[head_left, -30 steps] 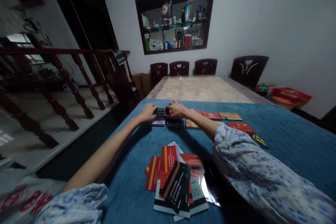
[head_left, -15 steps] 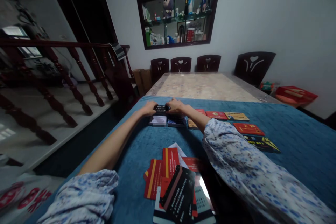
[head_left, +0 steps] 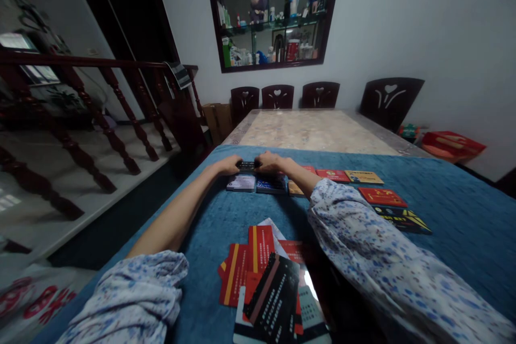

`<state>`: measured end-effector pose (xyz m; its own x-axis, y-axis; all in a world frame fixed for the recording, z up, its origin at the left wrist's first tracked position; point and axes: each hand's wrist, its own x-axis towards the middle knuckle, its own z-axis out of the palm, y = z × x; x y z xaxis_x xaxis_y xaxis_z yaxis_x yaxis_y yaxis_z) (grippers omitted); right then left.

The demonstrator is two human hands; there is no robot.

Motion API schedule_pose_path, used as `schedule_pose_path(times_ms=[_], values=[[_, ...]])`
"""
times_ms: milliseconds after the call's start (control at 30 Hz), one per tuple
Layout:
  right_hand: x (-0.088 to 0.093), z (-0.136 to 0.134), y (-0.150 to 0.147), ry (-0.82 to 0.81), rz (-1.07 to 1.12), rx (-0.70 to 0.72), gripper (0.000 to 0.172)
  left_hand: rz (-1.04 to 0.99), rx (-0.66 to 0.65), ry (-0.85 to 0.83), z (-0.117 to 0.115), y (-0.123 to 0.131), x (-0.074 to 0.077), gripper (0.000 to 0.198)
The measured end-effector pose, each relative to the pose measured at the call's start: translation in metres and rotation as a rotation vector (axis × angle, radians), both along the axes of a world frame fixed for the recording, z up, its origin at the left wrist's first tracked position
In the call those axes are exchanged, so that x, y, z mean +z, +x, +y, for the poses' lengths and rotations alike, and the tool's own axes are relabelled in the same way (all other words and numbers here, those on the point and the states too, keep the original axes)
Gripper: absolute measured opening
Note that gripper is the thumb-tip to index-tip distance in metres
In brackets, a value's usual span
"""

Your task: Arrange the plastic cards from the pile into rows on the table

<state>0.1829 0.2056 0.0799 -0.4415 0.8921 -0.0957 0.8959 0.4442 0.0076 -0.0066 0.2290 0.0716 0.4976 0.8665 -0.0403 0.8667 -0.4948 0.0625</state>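
Note:
At the back left of the blue cloth, my left hand [head_left: 229, 165] and my right hand [head_left: 267, 163] grip a black card stack [head_left: 247, 167] from its two sides, fingers closed on it. Just in front lie a pale card stack [head_left: 241, 183] and a dark blue card stack [head_left: 271, 184]. An orange card [head_left: 296, 188] is partly covered by my right forearm. Nearer to me is a loose, overlapping pile with red cards [head_left: 235, 274], a black card [head_left: 274, 295] on top and grey cards [head_left: 312, 314] beneath.
Right of my right forearm lie red cards [head_left: 382, 197], a yellow card [head_left: 364, 177] and a black and yellow card [head_left: 403, 219]. Beyond the blue cloth [head_left: 459, 199] are the marble tabletop [head_left: 298, 129] and dark chairs [head_left: 278, 98]. A railing [head_left: 133, 64] stands left.
Both hands stay at the black stack with hardly any movement. The view has shifted very slightly; the cards lie as before.

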Motion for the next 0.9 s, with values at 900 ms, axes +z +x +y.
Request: schedule_pose_path(times_ms=[900], values=[[0.008, -0.009, 0.007, 0.100, -0.017, 0.046, 0.043, -0.086, 0.058, 0.075, -0.022, -0.014, -0.005, 0.061]])
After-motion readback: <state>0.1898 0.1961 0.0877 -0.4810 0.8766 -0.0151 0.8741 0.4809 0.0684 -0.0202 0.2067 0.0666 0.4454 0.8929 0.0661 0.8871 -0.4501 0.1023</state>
